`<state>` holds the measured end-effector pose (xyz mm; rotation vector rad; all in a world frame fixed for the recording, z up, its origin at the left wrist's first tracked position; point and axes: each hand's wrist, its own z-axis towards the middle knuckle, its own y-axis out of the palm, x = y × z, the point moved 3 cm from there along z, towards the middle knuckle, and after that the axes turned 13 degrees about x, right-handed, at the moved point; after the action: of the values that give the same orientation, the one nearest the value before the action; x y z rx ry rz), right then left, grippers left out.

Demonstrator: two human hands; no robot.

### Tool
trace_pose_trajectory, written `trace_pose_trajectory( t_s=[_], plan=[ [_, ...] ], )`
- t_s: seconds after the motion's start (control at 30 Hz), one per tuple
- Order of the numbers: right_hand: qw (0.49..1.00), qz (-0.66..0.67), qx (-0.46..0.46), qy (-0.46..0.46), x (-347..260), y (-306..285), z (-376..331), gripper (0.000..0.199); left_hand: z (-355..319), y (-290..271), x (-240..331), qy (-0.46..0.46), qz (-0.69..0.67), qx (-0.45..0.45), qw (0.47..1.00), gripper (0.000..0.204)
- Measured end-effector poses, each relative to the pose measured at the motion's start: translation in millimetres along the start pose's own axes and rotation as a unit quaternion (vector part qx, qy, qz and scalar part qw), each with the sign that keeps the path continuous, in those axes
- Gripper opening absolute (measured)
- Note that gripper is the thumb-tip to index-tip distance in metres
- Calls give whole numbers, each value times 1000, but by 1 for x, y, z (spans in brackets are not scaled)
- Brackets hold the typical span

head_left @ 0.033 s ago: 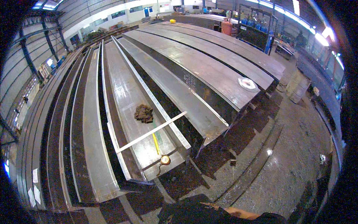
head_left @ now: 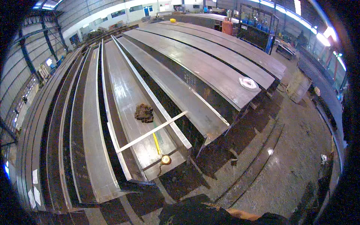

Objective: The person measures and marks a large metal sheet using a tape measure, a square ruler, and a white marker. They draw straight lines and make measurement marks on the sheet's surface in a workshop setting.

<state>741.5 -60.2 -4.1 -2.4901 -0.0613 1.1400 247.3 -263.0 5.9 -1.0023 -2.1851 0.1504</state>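
Neither of my hands shows; a dark sleeve (head_left: 187, 213) and a strip of bare arm (head_left: 243, 214) come in at the lower edge. In front of me, a tape measure (head_left: 165, 160) sits near the close end of a steel beam (head_left: 125, 90), its yellow blade (head_left: 156, 143) drawn out along the web. Across the beam's raised edges lies a pale straight bar (head_left: 152, 136), reaching onto the neighbouring beam at right. Beyond the bar, a crumpled brown rag (head_left: 144, 113) rests in the channel.
Long steel beams lie side by side with dark gaps between them. A white ring-shaped bundle (head_left: 248, 83) sits on a flat beam at right. White papers (head_left: 36, 195) lie at far left. A rusty drum (head_left: 299, 90) and an orange gas cylinder (head_left: 227, 26) stand beyond.
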Motion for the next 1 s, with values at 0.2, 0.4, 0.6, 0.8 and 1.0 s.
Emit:
trace_pose_trajectory(
  t_s=[0.2, 0.4, 0.6, 0.8, 1.0],
  plan=[
    [994, -2, 61, 92, -37, -3, 24, 40, 8, -12, -7, -8, 6, -9, 1000, 45],
    [982, 1, 116, 148, -69, 10, 44, 40, 7, -38, -26, -20, 3, -8, 1000, 45],
    [973, 8, 148, 178, -87, 22, 52, 39, 7, -57, -43, -27, -8, -7, 1000, 45],
    [967, 14, 164, 194, -99, 38, 54, 39, 9, -74, -57, -35, -16, -4, 999, 46],
    [960, 23, 180, 214, -105, 52, 51, 39, 7, -81, -69, -42, -13, -10, 999, 46]
  ],
)
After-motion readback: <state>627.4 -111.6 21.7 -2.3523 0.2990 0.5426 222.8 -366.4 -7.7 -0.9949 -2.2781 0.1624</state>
